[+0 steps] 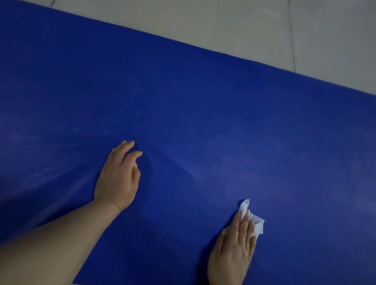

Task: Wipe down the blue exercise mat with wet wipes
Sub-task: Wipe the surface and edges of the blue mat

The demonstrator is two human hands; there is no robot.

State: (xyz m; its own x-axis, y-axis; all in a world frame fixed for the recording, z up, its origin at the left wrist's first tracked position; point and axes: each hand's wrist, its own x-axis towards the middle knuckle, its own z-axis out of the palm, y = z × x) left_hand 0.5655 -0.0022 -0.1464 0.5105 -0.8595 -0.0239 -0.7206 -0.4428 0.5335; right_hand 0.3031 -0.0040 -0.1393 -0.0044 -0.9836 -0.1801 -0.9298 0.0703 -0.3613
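Blue exercise mat (206, 110): one, spread flat on the floor (212, 18), filling most of the frame from upper left to right edge; faint pale smears at left, creases radiating at lower centre. Wet wipe (253, 221): one, white, crumpled, lower right of the frame, lying on the mat. Right hand (234, 253): one, grip flat, straight fingers pressing the wipe onto the mat. Left hand (117, 177): one, lower centre, grip bent, fingertips and palm pressing the mat, nothing held. Floor: pale grey tiles, dark joint lines, along the top.
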